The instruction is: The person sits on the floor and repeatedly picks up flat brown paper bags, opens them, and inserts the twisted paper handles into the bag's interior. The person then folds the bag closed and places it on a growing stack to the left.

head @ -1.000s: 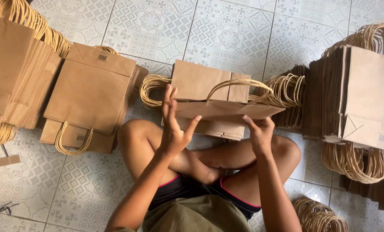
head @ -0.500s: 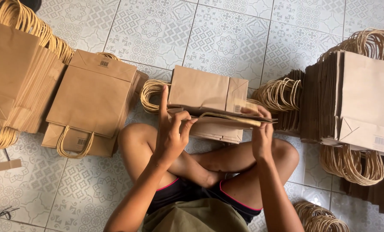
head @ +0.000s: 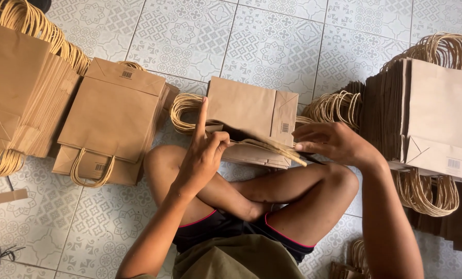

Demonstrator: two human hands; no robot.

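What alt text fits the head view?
A person sits cross-legged on a tiled floor, left hand and right hand pressing a flat brown paper bag on a small pile. Bag stacks lie on both sides.
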